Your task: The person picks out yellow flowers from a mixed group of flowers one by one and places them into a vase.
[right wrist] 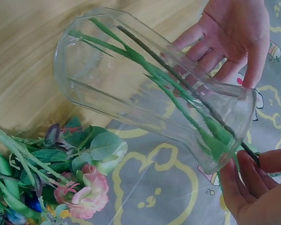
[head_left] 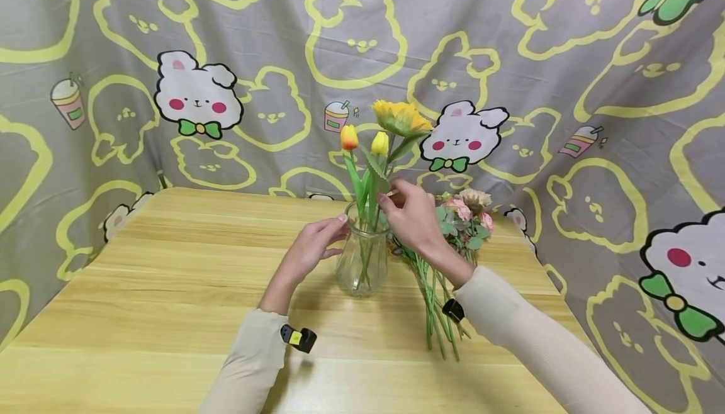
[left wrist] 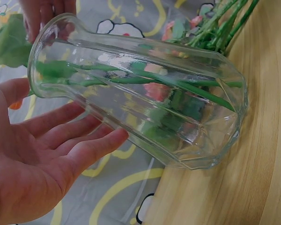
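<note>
A clear glass vase (head_left: 362, 269) stands upright on the table, with an orange-red tulip (head_left: 348, 137) and a yellow tulip (head_left: 380, 143) in it. My right hand (head_left: 413, 216) pinches the stem of a yellow sunflower (head_left: 402, 118) just above the rim, between thumb and fingers. In the right wrist view the sunflower's dark stem (right wrist: 173, 70) runs down inside the glass beside the green tulip stems (right wrist: 140, 58). At the vase's left side, my left hand (head_left: 311, 244) touches the rim with its thumb. Its other fingers (left wrist: 93, 145) extend loosely along the glass.
Right of the vase lies a bunch of flowers (head_left: 461, 212) with pink and cream blooms, its green stems (head_left: 433, 313) pointing toward the table's front. The wooden table (head_left: 170, 288) meets a patterned grey curtain (head_left: 272, 43) at the back and sides.
</note>
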The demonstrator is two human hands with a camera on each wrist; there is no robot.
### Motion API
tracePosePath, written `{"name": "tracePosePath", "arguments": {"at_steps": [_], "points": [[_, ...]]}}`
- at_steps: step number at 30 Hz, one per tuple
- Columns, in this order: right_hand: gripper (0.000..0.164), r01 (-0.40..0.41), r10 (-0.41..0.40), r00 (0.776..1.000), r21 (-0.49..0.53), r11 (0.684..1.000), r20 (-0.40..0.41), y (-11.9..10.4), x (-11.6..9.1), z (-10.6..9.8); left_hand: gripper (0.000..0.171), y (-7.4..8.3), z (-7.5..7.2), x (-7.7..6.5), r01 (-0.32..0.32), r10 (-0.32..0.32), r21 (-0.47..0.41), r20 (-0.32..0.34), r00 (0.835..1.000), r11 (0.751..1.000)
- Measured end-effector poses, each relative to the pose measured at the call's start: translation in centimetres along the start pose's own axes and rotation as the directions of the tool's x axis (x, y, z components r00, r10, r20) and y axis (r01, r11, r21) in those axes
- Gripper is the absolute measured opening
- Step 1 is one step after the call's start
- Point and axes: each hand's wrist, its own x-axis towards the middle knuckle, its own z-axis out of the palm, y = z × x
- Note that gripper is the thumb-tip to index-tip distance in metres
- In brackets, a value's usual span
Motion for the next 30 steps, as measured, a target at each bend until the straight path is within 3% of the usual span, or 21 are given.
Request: {"name": "tracePosePath", "arguments": {"at_steps": [8, 16, 30], "points": [[0.010, -0.029, 0.031, 0.998, -0.045, 0.999, 0.050, 0.06, 0.19, 0.30, 0.066, 0.13, 0.05, 0.05, -0.010, 0.010, 0.006, 0.003, 1.000, 1.000], [0.021, -0.045, 0.050, 0.996, -0.078, 0.996, 0.068, 0.10, 0.25, 0.55, 0.065, 0.05, 0.02, 0.01, -0.005, 0.005, 0.006, -0.001, 1.000, 1.000], [0.020, 0.049, -0.048, 0.999, -0.091, 0.995, 0.007, 0.57, -0.16, 0.84, 0.065, 0.20, -0.08, -0.13, -0.013, 0.013, 0.011, 0.010, 1.000, 1.000]]}}
